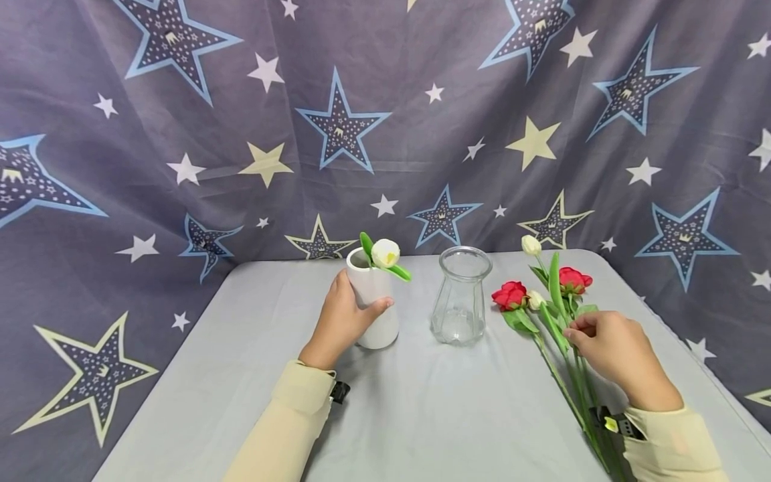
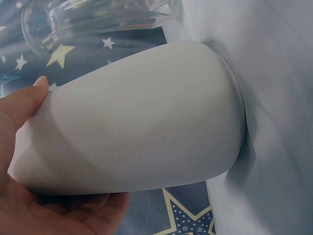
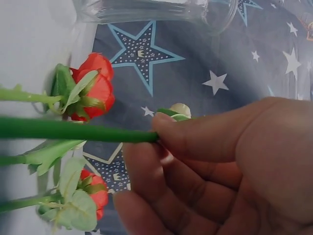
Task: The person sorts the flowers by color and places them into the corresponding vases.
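While the left hand grips the upper part of a white vase, which stands on the table with one white tulip in its mouth, the right hand pinches a green stem between thumb and forefinger. Near that hand are two red roses and two more white tulips; a clear glass vase stands upright between the white vase and these flowers.
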The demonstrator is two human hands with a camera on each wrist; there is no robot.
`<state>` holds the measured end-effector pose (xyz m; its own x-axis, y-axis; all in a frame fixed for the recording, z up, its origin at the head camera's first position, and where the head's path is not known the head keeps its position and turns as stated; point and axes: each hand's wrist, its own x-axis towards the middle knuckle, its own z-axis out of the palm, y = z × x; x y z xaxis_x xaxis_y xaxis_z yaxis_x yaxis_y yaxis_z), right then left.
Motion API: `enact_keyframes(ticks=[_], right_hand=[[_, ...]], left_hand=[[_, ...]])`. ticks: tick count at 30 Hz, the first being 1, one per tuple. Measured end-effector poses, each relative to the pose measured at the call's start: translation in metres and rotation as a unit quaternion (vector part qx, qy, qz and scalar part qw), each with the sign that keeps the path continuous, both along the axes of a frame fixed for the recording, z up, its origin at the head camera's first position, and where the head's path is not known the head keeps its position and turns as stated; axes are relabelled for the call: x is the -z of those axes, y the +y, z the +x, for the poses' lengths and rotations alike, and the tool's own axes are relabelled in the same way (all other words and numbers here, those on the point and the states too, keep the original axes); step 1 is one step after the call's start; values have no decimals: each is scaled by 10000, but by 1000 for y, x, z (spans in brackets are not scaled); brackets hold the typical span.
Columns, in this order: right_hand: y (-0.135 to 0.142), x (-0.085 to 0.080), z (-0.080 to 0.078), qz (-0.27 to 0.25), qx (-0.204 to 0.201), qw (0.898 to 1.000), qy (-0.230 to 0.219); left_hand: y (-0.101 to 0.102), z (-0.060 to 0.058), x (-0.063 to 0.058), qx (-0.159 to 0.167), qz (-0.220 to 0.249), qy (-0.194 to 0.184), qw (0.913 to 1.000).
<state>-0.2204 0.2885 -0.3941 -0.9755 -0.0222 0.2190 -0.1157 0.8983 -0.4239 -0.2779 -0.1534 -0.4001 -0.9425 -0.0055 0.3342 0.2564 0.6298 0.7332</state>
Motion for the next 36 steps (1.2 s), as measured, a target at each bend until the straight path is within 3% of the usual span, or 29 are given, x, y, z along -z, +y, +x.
enact_keyframes(ticks=[25,36], right_hand=[[-15,-29,6,198,-85,9942,1051],[-16,-37,8,251,-149,9925,1184]], left_hand=[[1,3,-2,11,3,-10,10000],[1,1,0,38,6,55,10000]])
